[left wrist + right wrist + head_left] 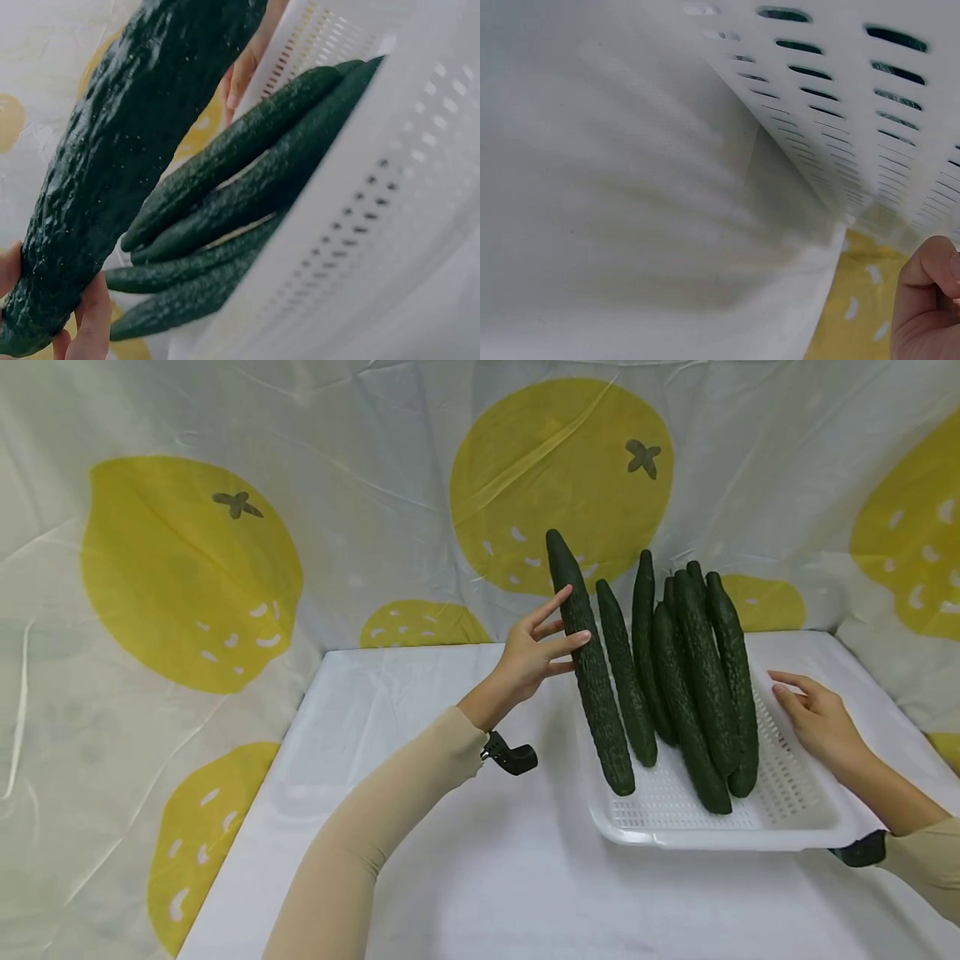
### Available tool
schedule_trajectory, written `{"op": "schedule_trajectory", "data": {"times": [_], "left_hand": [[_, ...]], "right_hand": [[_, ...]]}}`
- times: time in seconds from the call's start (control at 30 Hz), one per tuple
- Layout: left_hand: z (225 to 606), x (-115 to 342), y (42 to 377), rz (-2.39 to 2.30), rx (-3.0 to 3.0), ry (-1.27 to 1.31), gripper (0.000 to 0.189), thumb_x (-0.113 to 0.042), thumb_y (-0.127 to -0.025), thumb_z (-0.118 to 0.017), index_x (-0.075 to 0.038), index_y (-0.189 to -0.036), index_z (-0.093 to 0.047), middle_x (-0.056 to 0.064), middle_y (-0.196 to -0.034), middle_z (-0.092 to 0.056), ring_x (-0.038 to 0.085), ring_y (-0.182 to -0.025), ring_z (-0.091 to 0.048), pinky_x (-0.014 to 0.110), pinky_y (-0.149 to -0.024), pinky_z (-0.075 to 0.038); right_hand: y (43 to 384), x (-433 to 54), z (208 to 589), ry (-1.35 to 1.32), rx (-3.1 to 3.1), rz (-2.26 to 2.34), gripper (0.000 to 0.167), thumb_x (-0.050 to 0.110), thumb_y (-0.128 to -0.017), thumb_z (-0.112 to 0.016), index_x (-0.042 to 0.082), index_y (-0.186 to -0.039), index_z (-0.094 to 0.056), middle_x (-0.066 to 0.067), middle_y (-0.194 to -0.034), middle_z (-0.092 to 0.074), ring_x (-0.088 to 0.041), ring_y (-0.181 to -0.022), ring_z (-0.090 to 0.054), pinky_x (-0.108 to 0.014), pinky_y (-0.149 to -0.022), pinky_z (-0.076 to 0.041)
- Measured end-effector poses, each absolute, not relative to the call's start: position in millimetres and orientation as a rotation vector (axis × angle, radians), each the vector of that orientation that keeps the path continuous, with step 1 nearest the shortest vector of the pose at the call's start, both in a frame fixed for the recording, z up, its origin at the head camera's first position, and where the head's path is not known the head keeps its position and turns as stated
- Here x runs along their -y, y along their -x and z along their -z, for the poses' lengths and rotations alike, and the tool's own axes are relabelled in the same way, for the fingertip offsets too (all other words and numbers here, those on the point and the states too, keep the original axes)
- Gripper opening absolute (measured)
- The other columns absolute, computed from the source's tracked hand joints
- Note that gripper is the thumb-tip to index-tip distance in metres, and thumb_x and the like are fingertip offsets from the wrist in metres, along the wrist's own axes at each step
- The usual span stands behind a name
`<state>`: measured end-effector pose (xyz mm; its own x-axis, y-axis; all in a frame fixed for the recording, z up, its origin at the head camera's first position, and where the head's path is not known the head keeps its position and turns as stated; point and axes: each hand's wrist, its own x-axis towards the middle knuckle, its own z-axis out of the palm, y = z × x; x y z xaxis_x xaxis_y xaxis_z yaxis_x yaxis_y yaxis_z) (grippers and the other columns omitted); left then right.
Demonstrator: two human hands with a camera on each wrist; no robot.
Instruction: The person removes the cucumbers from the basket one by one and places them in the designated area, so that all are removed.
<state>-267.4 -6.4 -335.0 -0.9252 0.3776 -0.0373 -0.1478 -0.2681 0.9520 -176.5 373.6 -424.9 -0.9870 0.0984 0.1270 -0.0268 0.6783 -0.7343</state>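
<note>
In the head view my left hand (528, 652) holds a long dark green cucumber (592, 677) between thumb and fingers, over the basket's left side. The cucumber slants, its upper end leaning left. The left wrist view shows the bumpy cucumber (142, 142) close up, with fingers (94, 315) around its lower part. Several more cucumbers (697, 668) lie lengthwise in a white perforated plastic basket (720, 839). My right hand (821, 722) is at the basket's right rim, with thumb and fingers bent around it. The right wrist view shows the curled right hand (926, 300) beside the perforated wall (847, 97).
A white-covered table (480, 877) lies under the basket. Behind it hangs a pale sheet (375, 460) printed with large yellow lemons (562, 468). Dark wrist devices show at the left wrist (512, 755) and the right wrist (861, 850).
</note>
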Motion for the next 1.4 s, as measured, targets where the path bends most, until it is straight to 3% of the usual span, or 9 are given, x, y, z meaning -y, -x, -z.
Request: {"op": "schedule_trajectory", "data": {"times": [0.17, 0.23, 0.33, 0.4, 0.63, 0.8, 1.13, 1.27, 1.4], "left_hand": [[344.9, 23.5, 269.8, -2.217, -1.688, -0.252, 0.065, 0.0, -0.091, -0.072, -0.04, -0.14, -0.058, 0.015, -0.145, -0.044, 0.028, -0.116, -0.062, 0.05, -0.088, -0.056], [349.1, 29.4, 270.0, -2.203, -1.705, -0.241, 0.065, 0.001, -0.091, -0.072, -0.039, -0.14, -0.058, 0.017, -0.145, -0.044, 0.031, -0.115, -0.063, 0.05, -0.089, -0.056], [354.9, 37.1, 269.4, -2.18, -1.739, -0.225, 0.064, 0.0, -0.091, -0.072, -0.037, -0.141, -0.058, 0.018, -0.147, -0.043, 0.031, -0.118, -0.061, 0.05, -0.09, -0.055], [358.2, 41.1, 269.3, -2.164, -1.764, -0.223, 0.064, 0.0, -0.091, -0.072, -0.036, -0.142, -0.057, 0.019, -0.149, -0.041, 0.03, -0.122, -0.059, 0.05, -0.09, -0.055], [367.6, 53.3, 268.8, -2.104, -1.816, -0.186, 0.063, -0.002, -0.092, -0.071, -0.035, -0.143, -0.056, 0.019, -0.151, -0.039, 0.029, -0.13, -0.052, 0.05, -0.092, -0.054], [379.6, 59.8, 269.2, -2.029, -1.899, -0.157, 0.061, -0.007, -0.092, -0.073, -0.036, -0.143, -0.056, 0.018, -0.151, -0.039, 0.027, -0.135, -0.046, 0.047, -0.09, -0.056], [409.8, 67.5, 270.3, -1.972, -1.951, -0.086, 0.063, -0.006, -0.091, -0.074, -0.033, -0.145, -0.055, 0.021, -0.144, -0.047, 0.031, -0.111, -0.065, 0.046, -0.087, -0.057], [421.3, 69.7, 271.8, -1.943, -1.982, -0.056, 0.063, -0.006, -0.09, -0.075, -0.032, -0.144, -0.056, 0.021, -0.143, -0.047, 0.03, -0.109, -0.065, 0.044, -0.085, -0.058], [431.6, 70.4, 274.1, -1.932, -2.004, -0.038, 0.063, -0.006, -0.089, -0.076, -0.031, -0.143, -0.057, 0.023, -0.144, -0.044, 0.031, -0.112, -0.064, 0.042, -0.083, -0.059]], "right_hand": [[174.9, -372.6, 423.5, 0.079, 2.752, -1.193, 0.054, 0.032, -0.109, -0.04, -0.005, -0.148, -0.039, -0.041, -0.13, -0.048, -0.017, -0.122, -0.052, -0.014, -0.074, -0.036], [174.3, -372.6, 423.2, 0.077, 2.747, -1.201, 0.053, 0.032, -0.109, -0.041, -0.005, -0.149, -0.039, -0.041, -0.13, -0.049, -0.014, -0.121, -0.053, -0.013, -0.074, -0.036], [173.8, -373.5, 423.4, 0.064, 2.728, -1.21, 0.052, 0.03, -0.109, -0.042, -0.005, -0.147, -0.04, -0.041, -0.126, -0.051, 0.013, -0.102, -0.046, -0.009, -0.069, -0.034], [173.6, -374.5, 423.3, 0.058, 2.721, -1.212, 0.051, 0.029, -0.109, -0.042, -0.006, -0.147, -0.041, -0.041, -0.125, -0.052, 0.02, -0.094, -0.04, -0.007, -0.067, -0.033], [172.9, -375.7, 423.3, 0.084, 2.745, -1.201, 0.054, 0.032, -0.109, -0.041, -0.004, -0.149, -0.039, -0.039, -0.13, -0.05, 0.006, -0.113, -0.047, -0.012, -0.073, -0.036], [173.7, -376.5, 424.6, 0.065, 2.726, -1.212, 0.052, 0.03, -0.109, -0.042, -0.005, -0.147, -0.041, -0.04, -0.127, -0.05, 0.018, -0.099, -0.041, -0.008, -0.068, -0.034], [173.4, -376.3, 423.9, 0.078, 2.749, -1.2, 0.054, 0.032, -0.109, -0.041, -0.004, -0.148, -0.04, -0.04, -0.13, -0.049, 0.012, -0.106, -0.043, -0.015, -0.077, -0.038], [173.4, -375.7, 423.6, 0.08, 2.755, -1.197, 0.054, 0.033, -0.109, -0.041, -0.005, -0.149, -0.039, -0.041, -0.132, -0.047, -0.011, -0.121, -0.051, -0.016, -0.078, -0.038], [173.8, -374.6, 422.7, 0.087, 2.763, -1.201, 0.055, 0.032, -0.109, -0.039, -0.005, -0.149, -0.037, -0.042, -0.133, -0.045, -0.046, -0.127, -0.044, -0.026, -0.091, -0.041]]}}
